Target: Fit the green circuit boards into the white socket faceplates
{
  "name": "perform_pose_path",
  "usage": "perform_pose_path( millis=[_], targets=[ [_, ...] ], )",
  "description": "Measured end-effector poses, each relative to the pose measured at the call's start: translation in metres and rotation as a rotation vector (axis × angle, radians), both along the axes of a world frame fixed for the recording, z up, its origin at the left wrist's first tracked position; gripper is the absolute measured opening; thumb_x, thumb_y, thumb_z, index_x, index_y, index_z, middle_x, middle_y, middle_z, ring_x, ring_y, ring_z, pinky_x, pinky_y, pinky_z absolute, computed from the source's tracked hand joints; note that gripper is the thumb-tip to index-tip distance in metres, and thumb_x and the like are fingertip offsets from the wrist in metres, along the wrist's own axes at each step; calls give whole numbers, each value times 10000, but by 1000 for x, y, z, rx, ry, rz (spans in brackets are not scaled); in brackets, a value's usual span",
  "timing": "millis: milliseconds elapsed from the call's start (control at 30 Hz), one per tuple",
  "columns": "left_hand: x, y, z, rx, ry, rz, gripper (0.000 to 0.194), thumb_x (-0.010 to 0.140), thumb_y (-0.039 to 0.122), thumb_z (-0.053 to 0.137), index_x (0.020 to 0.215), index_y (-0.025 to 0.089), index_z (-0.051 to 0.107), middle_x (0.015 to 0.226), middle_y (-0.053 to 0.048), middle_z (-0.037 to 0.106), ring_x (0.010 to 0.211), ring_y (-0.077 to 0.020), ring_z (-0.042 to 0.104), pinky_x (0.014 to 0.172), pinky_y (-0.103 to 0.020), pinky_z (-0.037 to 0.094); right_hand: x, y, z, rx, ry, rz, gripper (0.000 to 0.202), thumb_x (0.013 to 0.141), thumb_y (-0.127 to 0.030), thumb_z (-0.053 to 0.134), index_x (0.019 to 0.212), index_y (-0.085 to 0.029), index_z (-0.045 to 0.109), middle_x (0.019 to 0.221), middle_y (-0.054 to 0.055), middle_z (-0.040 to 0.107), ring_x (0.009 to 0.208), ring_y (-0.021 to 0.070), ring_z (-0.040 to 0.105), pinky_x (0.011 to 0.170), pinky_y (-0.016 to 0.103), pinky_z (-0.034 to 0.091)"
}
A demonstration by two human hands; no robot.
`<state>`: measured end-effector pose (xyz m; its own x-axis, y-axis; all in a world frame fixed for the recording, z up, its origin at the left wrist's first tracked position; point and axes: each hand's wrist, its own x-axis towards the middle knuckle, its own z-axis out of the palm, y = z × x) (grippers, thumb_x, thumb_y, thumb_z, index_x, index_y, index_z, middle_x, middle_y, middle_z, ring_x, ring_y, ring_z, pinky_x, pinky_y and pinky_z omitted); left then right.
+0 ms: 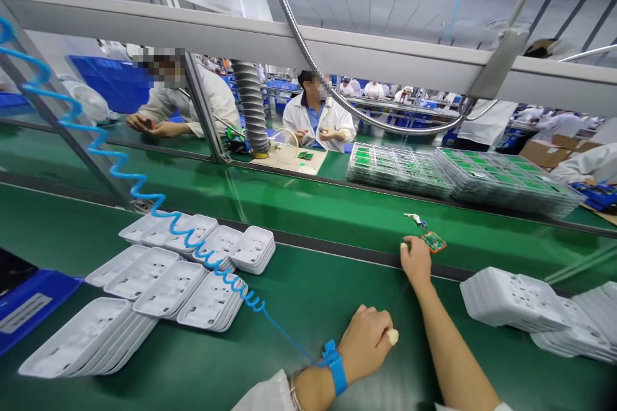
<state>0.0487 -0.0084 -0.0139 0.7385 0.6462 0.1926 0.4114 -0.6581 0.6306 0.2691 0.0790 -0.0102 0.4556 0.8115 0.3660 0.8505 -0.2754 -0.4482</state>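
Note:
My left hand (369,340), with a blue strap (336,367) at its wrist, is over the green work surface (299,334). Its fingers are curled in and nothing shows in them; a pale cover is on one digit. My right hand (417,260) is stretched forward to the edge of the bright green belt (332,212), fingers slightly apart. Just beyond its fingertips lies a small green circuit board with an orange rim (434,242). A small white part with wires (417,219) lies behind the board.
Stacked white plastic covers (164,286) stand at the left, more (518,298) at the right. A coiled blue cord (139,189) hangs across the left stacks to the strap. Clear trays of green boards (400,167) are beyond the belt. A metal bar (376,48) crosses above; people sit opposite.

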Motion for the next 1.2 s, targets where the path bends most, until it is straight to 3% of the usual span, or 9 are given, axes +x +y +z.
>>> perform_pose_path(
  millis=[100,233,467,533,700,867,1000,1100,1200],
  targets=[
    [0,0,1,-17,7,4,90,824,197,453,735,188,457,696,24,548,683,-127,470,684,-262,293,40,11,5,-95,-67,-104,384,787,-270,426,1109,-81,510,1139,198,526,1101,316,443,922,434,329],
    [-2,0,1,-36,1,4,80,820,230,473,751,195,456,697,30,546,686,-128,469,692,-262,298,76,22,2,-271,-80,-180,476,764,-346,494,1164,-88,492,1159,234,507,1092,382,456,836,484,380],
    [-2,0,0,-38,-22,14,83,818,242,470,750,201,446,681,31,534,663,-129,458,686,-267,300,89,41,7,-489,-66,-196,663,616,-603,612,1047,-102,558,997,232,594,966,378,550,756,448,409],
    [-1,-1,-2,-40,-60,35,70,812,227,471,752,202,443,688,30,536,668,-131,459,681,-269,300,83,45,14,-494,27,-164,671,595,-631,612,987,-88,571,924,227,616,896,359,576,701,406,419],
    [2,7,-2,-66,-201,223,52,799,151,449,812,201,458,786,3,561,768,-157,481,698,-281,312,43,30,15,-410,200,18,468,724,-596,483,849,-156,581,789,86,652,726,220,596,608,288,405],
    [-9,36,2,-46,-227,502,65,821,163,429,823,198,483,857,-15,568,836,-177,482,763,-313,324,-33,-48,3,-332,329,279,336,735,-504,526,858,-193,561,715,11,641,639,159,565,555,240,365],
    [-16,51,3,-35,-161,562,102,828,148,408,806,201,493,851,-10,571,839,-174,490,779,-314,336,-71,-93,12,-399,108,390,235,768,-455,520,756,-221,534,615,-17,581,557,139,508,535,246,315],
    [-19,51,2,-38,-161,550,124,834,136,391,814,200,496,869,-8,576,860,-167,498,784,-304,349,-75,-83,18,-225,28,415,230,850,-390,411,801,-218,555,737,27,605,654,158,536,612,274,370],
    [-24,46,1,-49,-163,566,137,831,123,384,829,197,499,886,-11,577,868,-162,501,779,-298,360,-81,-56,13,-44,-22,557,272,864,-297,373,1042,-205,556,1015,88,598,916,207,536,788,332,401]
  ],
)
